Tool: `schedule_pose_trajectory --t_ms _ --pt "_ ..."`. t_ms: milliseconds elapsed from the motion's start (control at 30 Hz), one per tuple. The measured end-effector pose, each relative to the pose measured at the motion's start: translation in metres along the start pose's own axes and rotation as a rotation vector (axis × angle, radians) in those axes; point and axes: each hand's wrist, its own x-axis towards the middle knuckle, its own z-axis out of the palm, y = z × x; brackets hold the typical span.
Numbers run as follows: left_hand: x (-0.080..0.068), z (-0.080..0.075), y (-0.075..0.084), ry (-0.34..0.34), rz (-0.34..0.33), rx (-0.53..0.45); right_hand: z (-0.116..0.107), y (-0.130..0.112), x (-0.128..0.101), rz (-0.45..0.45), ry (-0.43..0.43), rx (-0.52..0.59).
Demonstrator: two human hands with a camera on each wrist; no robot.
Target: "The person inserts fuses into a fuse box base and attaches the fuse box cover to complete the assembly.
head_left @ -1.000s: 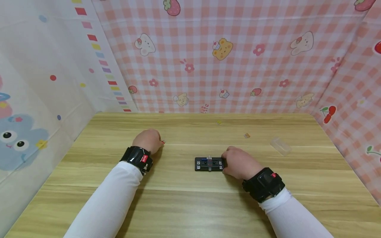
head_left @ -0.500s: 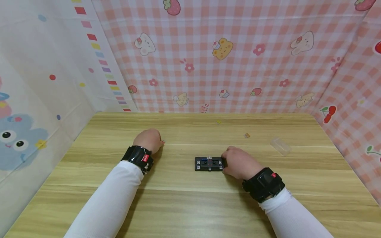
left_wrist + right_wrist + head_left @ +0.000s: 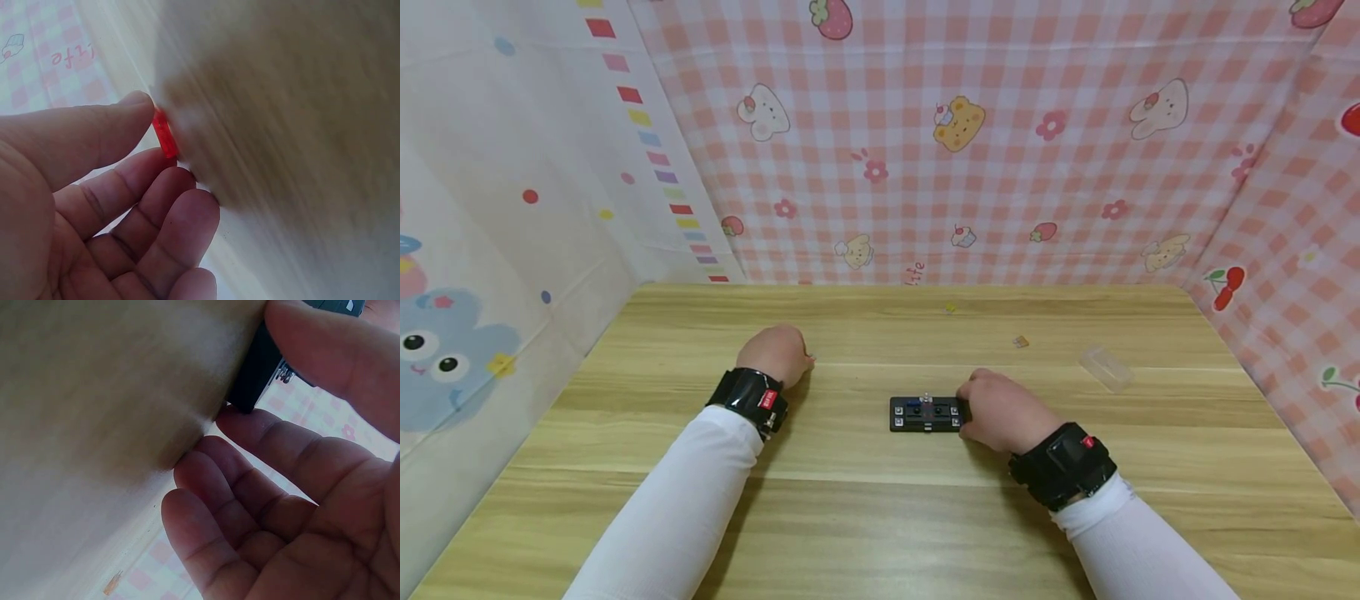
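1. Pinching a small red piece (image 3: 165,135) in the left hand (image 3: 772,356); gripping one end of a black board (image 3: 927,414), between the hands, with the right hand (image 3: 1006,411).
2. Showing almost no shift from a second ago, suggesting steady holding.
3. Hiding most of the red piece from the head view; leaving the board's finer detail unreadable.

L hand (image 3: 772,353) pinches, R hand (image 3: 1009,410) grips; both arms (image 3: 670,508) fwd.

Two hands (image 3: 773,357) (image 3: 1006,412), one board (image 3: 927,414), one red piece (image 3: 165,137)
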Motion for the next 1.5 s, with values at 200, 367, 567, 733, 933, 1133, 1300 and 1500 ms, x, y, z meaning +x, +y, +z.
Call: schedule_pose_trajectory --t_ms 200,367,567,733,933,1133,1300,1500 --pt "0.0011 0.0012 0.0010 -0.004 -0.002 0.019 0.0005 0.0000 0.0007 0.002 0.002 -0.006" --pt "0.0017 0.0020 0.0015 0.008 0.000 0.023 0.0010 0.0001 0.0011 0.007 -0.003 -0.009" --pt "0.0005 0.0026 0.0022 0.026 0.002 0.027 0.0006 0.0004 0.0006 0.015 -0.003 0.000" --pt "0.0001 0.0032 0.0021 0.035 0.003 0.023 0.0001 0.0004 0.0003 0.011 0.001 -0.002" --pt "0.0005 0.0028 0.0023 0.039 0.008 0.025 0.0003 0.0008 0.0004 0.015 -0.005 0.003" --pt "0.0010 0.0030 0.0027 0.041 0.004 0.013 0.0003 0.0009 0.0003 0.017 -0.003 0.001" --pt "-0.0005 0.0027 0.0031 0.053 0.006 0.008 0.0005 0.0006 -0.0001 0.018 -0.004 0.001" --pt "-0.0013 0.0024 0.0041 0.063 0.014 0.011 0.0005 0.0009 0.0004 0.014 -0.001 -0.006"
